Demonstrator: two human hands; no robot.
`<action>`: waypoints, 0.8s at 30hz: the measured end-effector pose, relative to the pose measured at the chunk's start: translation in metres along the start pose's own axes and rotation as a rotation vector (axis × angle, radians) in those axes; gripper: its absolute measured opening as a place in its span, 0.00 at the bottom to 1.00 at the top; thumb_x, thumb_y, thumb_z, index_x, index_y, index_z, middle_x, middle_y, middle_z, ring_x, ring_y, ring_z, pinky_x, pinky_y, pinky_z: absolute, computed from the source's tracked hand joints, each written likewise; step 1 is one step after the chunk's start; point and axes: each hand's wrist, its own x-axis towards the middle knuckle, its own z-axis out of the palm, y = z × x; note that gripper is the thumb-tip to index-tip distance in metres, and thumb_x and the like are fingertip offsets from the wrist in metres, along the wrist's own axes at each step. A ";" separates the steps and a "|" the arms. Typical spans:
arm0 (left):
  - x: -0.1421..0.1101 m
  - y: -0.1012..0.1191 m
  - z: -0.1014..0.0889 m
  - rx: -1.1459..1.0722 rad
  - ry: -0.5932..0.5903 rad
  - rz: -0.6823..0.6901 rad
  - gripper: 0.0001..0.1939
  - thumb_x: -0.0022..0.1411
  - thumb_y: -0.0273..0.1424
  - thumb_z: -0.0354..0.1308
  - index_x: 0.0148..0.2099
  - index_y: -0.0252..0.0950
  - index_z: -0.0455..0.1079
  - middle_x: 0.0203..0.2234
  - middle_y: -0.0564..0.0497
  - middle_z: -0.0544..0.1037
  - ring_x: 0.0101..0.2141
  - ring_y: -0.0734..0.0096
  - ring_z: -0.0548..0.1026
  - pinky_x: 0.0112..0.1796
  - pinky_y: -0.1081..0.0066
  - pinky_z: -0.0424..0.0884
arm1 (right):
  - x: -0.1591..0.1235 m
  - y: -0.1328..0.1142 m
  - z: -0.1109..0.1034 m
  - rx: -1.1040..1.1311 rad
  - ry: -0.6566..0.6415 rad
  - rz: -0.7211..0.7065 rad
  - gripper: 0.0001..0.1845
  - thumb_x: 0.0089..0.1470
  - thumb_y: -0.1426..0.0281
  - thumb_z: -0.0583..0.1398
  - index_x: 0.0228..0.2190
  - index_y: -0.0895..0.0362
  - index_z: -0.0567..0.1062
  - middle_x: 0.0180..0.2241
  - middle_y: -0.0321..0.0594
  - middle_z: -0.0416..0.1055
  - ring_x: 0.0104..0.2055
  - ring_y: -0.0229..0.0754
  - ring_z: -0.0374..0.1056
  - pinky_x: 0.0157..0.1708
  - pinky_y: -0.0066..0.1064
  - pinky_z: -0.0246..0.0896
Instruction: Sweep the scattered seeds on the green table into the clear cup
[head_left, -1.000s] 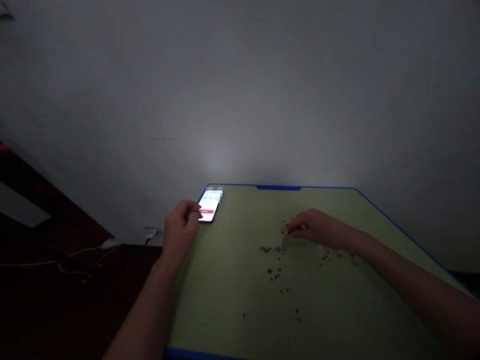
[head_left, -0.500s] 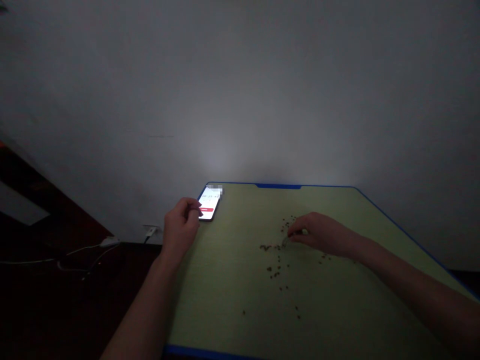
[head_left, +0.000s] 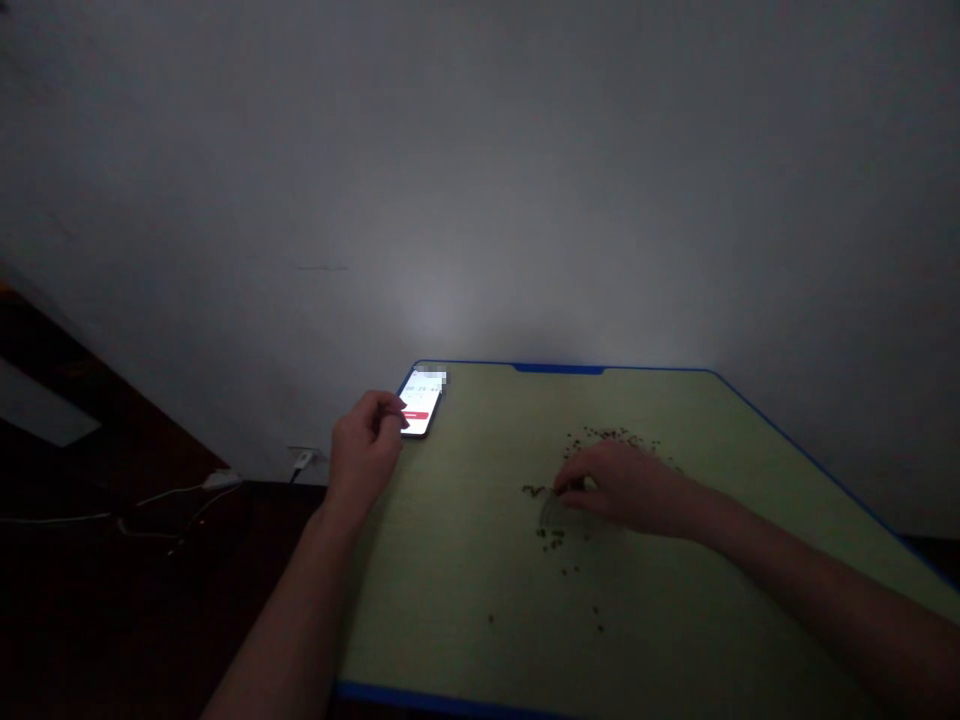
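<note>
My right hand (head_left: 611, 485) is low over the table with thumb and fingers pinched together. A thin, pale, see-through curved piece (head_left: 547, 512) sticks out from its fingertips, too faint to name exactly. Around that hand lie many small dark seed-like bits: a scattered group (head_left: 615, 434) just beyond it, a short row (head_left: 533, 490) left of the fingertips, and a cluster (head_left: 554, 545) nearer me. My left hand (head_left: 365, 445) hovers at the table's left edge, fingers closed in a pinch; whatever they hold, if anything, is hidden. Its fingertips overlap the lit phone (head_left: 421, 402).
The pale green table (head_left: 450, 560) has a blue rim and stands against a grey wall (head_left: 525, 200). Left of it, a white plug (head_left: 302, 461) sits in a wall socket, and white cables (head_left: 161, 495) run across the dark area. The room is dim.
My right hand has moved left and slightly toward me with the see-through piece, uncovering more dark bits behind it. My left hand stays nearly where it was.
</note>
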 end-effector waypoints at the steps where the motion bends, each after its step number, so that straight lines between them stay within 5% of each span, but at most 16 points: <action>1: 0.000 0.001 0.000 0.001 0.001 0.001 0.07 0.52 0.25 0.48 0.32 0.38 0.67 0.21 0.57 0.71 0.22 0.74 0.70 0.25 0.73 0.64 | -0.001 0.000 0.000 0.024 0.002 0.015 0.10 0.52 0.70 0.58 0.34 0.53 0.80 0.31 0.37 0.78 0.32 0.40 0.71 0.32 0.30 0.58; 9: 0.000 -0.001 0.002 -0.052 0.000 0.011 0.08 0.52 0.24 0.48 0.33 0.38 0.67 0.21 0.56 0.72 0.22 0.74 0.70 0.25 0.73 0.64 | -0.007 0.006 0.005 0.100 0.047 0.131 0.08 0.52 0.70 0.58 0.30 0.56 0.78 0.29 0.38 0.76 0.30 0.39 0.69 0.29 0.29 0.57; 18: -0.001 0.000 0.003 -0.046 -0.010 0.024 0.08 0.52 0.23 0.48 0.32 0.37 0.66 0.21 0.56 0.72 0.23 0.74 0.71 0.24 0.74 0.64 | 0.003 -0.024 0.032 0.212 0.028 0.093 0.08 0.50 0.70 0.58 0.28 0.58 0.78 0.27 0.39 0.75 0.28 0.38 0.68 0.27 0.28 0.56; 24: -0.001 -0.001 0.004 -0.055 -0.016 0.032 0.08 0.52 0.23 0.48 0.33 0.37 0.66 0.22 0.55 0.72 0.24 0.74 0.72 0.24 0.74 0.64 | -0.011 -0.026 0.022 0.323 0.053 0.149 0.08 0.52 0.70 0.57 0.30 0.57 0.77 0.27 0.38 0.74 0.28 0.38 0.67 0.27 0.28 0.57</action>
